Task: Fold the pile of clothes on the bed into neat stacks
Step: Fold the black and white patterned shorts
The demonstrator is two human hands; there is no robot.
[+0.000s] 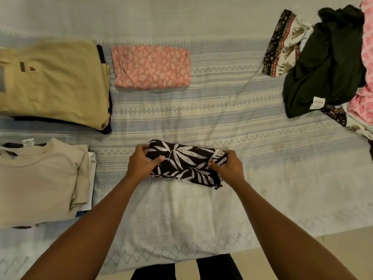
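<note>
Hands grip a folded black leaf-print garment (184, 163) near the bed's (242, 110) edge. Left hand (142, 163) pinches its left end; right hand (228, 166) pinches its right end.

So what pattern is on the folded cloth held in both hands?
White leaf print on black, on the folded cloth, clearest in the head view.

Reaching in from the lower corners with both bare forearms, meeting mid-frame.
Holding the folded leaf-print cloth (182, 161) at opposite ends: with the left grip (141, 165), thumb on top and fingers curled behind; with the right grip (228, 168), likewise.
</note>
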